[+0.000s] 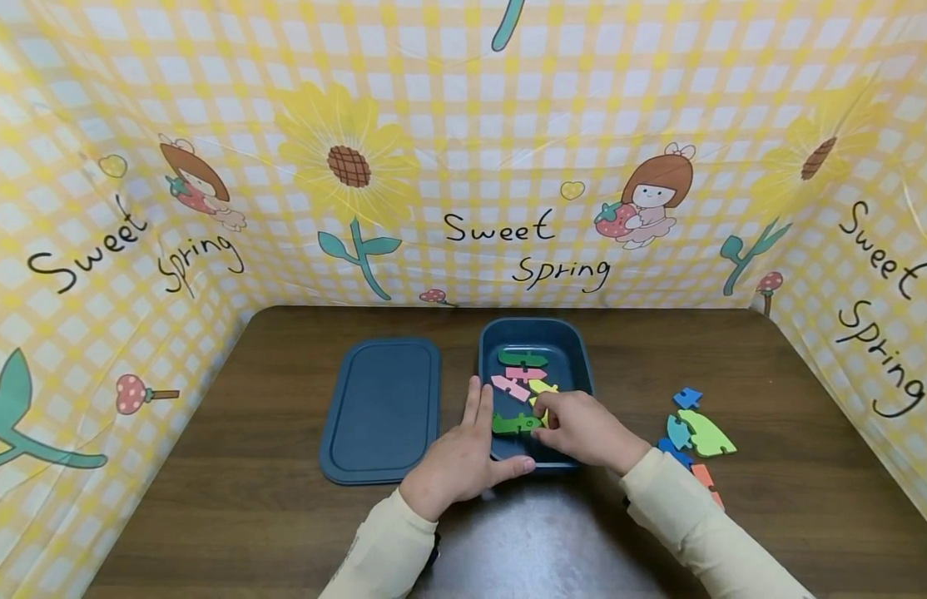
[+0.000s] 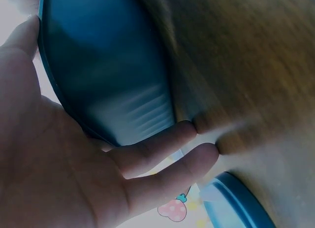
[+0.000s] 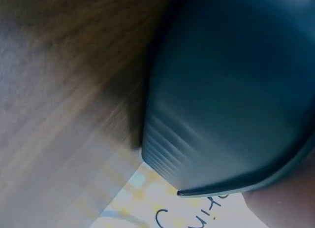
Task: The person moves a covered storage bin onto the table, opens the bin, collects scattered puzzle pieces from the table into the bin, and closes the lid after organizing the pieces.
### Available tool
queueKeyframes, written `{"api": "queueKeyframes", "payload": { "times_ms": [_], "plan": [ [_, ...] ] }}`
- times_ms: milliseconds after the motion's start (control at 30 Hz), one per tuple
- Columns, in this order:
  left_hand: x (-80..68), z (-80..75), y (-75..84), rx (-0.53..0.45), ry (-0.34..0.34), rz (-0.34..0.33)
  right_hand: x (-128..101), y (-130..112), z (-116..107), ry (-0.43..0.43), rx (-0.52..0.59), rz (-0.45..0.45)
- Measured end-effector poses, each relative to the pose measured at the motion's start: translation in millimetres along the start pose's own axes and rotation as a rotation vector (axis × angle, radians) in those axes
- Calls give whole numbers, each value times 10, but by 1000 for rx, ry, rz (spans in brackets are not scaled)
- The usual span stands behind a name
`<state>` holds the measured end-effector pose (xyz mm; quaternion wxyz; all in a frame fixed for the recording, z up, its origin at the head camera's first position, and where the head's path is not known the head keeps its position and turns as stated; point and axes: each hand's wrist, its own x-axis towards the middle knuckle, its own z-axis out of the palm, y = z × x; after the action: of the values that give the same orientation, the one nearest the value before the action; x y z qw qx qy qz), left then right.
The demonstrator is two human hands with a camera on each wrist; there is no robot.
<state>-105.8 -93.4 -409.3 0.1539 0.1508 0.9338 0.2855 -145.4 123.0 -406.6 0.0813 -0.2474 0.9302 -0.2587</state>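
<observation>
A dark blue box (image 1: 576, 353) stands open at the table's middle. Inside lie a green puzzle piece (image 1: 522, 359), a pink one (image 1: 512, 387) and a yellow one (image 1: 542, 387). My right hand (image 1: 557, 420) reaches over the box's front rim and pinches another green piece (image 1: 514, 424) low inside it. My left hand (image 1: 467, 441) lies with straight fingers against the box's front left corner, thumb along the front wall. In the left wrist view the fingers (image 2: 162, 144) touch the table beside the box wall (image 2: 113, 80). The right wrist view shows only the box's outer wall (image 3: 231, 100).
The box's flat blue lid (image 1: 381, 408) lies just left of the box. Several loose puzzle pieces lie to the right: blue (image 1: 686, 398), light green (image 1: 706, 434), teal (image 1: 676, 431) and orange (image 1: 705, 478). A yellow checked printed screen (image 1: 463, 150) walls three sides of the brown table (image 1: 209, 499).
</observation>
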Motion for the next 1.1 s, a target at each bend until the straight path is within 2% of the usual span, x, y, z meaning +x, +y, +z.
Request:
{"api": "queueKeyframes", "payload": {
  "times_ms": [167,333,433,567,700,800,967,1100],
  "plan": [
    [6,5,11,0,0,-1,4,-28,-10,-12,-30,34],
    [15,13,17,4,-2,-4,-59,-26,-140,10,88,72],
    [21,18,12,2,-3,0,-124,31,-267,67,140,78],
    [27,24,1,-6,3,6,-237,138,-456,185,149,69],
    [30,26,-6,-14,8,6,-369,292,-618,293,126,58],
    [31,22,-8,-17,10,6,-481,435,-715,332,103,63],
    [33,29,-9,-18,14,11,-684,720,-857,312,86,112],
    [37,31,-9,-21,11,6,-809,994,-928,276,82,200]
  ]
}}
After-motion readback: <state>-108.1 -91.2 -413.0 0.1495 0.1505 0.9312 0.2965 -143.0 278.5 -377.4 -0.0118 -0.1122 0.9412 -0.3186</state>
